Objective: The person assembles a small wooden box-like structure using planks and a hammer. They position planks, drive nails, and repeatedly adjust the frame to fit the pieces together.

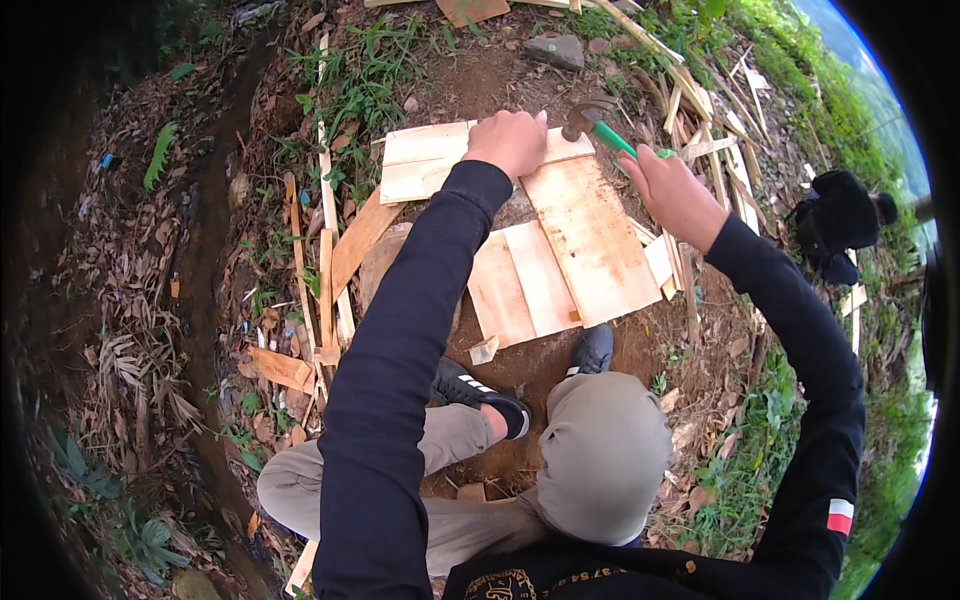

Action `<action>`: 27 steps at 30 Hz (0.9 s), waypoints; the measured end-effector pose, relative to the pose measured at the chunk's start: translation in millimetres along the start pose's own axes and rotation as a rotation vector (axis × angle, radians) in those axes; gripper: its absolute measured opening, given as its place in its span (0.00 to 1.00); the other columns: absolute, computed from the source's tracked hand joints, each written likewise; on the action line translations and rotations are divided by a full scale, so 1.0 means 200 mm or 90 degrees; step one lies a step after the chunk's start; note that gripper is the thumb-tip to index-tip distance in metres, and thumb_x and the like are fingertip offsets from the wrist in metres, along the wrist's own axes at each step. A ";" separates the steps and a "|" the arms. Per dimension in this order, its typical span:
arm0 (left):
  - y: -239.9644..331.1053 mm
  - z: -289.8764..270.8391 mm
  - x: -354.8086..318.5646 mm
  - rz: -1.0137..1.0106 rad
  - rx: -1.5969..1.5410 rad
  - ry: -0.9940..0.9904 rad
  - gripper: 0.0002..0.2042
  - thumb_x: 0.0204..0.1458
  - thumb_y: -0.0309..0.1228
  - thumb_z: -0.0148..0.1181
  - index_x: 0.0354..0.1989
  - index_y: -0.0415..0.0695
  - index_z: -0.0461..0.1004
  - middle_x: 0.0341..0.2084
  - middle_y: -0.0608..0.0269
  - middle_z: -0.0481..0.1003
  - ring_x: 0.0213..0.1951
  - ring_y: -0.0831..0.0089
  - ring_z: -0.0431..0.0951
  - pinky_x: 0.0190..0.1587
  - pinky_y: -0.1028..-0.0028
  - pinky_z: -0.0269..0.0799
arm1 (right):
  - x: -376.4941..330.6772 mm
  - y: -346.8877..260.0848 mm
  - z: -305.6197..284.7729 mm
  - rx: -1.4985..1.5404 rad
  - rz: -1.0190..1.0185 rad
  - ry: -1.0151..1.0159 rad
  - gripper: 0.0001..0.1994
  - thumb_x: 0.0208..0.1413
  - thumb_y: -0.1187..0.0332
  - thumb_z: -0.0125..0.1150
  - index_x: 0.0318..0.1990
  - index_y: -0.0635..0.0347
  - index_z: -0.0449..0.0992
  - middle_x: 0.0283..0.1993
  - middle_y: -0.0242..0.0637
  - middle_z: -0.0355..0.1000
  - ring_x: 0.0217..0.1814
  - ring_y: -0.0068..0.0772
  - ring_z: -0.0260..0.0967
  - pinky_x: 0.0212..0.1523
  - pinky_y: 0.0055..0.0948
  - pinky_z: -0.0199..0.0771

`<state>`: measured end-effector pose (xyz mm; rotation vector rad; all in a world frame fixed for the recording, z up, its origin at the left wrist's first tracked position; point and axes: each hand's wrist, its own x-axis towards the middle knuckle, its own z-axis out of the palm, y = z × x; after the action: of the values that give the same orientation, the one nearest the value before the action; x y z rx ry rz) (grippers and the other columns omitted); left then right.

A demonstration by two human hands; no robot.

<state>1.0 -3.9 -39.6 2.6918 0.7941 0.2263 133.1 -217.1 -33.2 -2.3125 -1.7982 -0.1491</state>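
Observation:
My right hand [676,193] is wrapped round the green handle of a claw hammer [612,138]. The hammer's metal head hangs over the far end of a long wooden board [595,240], just right of my left hand. My left hand [508,143] is closed and rests on the far edge of the boards; whatever its fingers pinch is hidden behind the knuckles. Under and left of it lie pale joined boards [418,165] set crosswise. Closer to my feet, wide light boards [515,285] lie beside and partly under the long one.
Thin wooden strips [326,200] lie along the left, next to a muddy channel [215,300]. Scrap wood [715,150] is heaped at the right. A grey stone [555,51] sits on the soil beyond the boards. A dark bag-like object [840,220] stands at the far right.

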 end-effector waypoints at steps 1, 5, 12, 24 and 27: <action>-0.03 0.01 -0.02 -0.015 0.003 -0.014 0.28 0.65 0.44 0.35 0.33 0.34 0.79 0.35 0.34 0.78 0.43 0.39 0.77 0.51 0.51 0.70 | 0.04 -0.01 -0.01 0.024 -0.021 -0.016 0.16 0.69 0.61 0.43 0.36 0.68 0.66 0.20 0.51 0.65 0.23 0.54 0.67 0.24 0.47 0.68; -0.03 0.00 -0.03 -0.020 -0.002 -0.018 0.28 0.65 0.44 0.35 0.33 0.33 0.79 0.36 0.34 0.77 0.43 0.39 0.77 0.51 0.51 0.70 | 0.10 -0.06 -0.13 0.105 -0.087 0.060 0.18 0.69 0.59 0.44 0.35 0.67 0.67 0.21 0.54 0.66 0.27 0.59 0.68 0.29 0.51 0.66; 0.00 -0.03 -0.05 0.008 0.007 -0.024 0.28 0.66 0.44 0.33 0.35 0.34 0.79 0.35 0.37 0.78 0.42 0.42 0.78 0.49 0.51 0.71 | 0.14 -0.09 -0.15 0.234 0.099 0.069 0.21 0.66 0.54 0.47 0.31 0.67 0.69 0.22 0.56 0.67 0.26 0.61 0.65 0.28 0.51 0.61; -0.17 -0.19 -0.02 0.019 -0.007 -0.078 0.33 0.64 0.55 0.33 0.52 0.35 0.74 0.47 0.40 0.76 0.50 0.50 0.77 0.55 0.56 0.71 | 0.28 -0.16 0.15 0.708 0.317 -0.060 0.20 0.54 0.61 0.70 0.23 0.47 0.60 0.23 0.18 0.63 0.22 0.10 0.56 0.24 0.17 0.56; -0.50 -0.38 -0.03 -0.049 -0.137 -0.133 0.36 0.62 0.60 0.31 0.54 0.37 0.72 0.43 0.44 0.78 0.38 0.61 0.83 0.34 0.68 0.76 | 0.34 -0.07 0.14 0.801 0.278 -0.142 0.17 0.54 0.67 0.70 0.26 0.48 0.62 0.24 0.19 0.63 0.21 0.09 0.58 0.22 0.14 0.57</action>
<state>-72.3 92.3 -5.1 2.4304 0.7609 0.0104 134.3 -143.3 -45.3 -1.6549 -0.8706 1.0170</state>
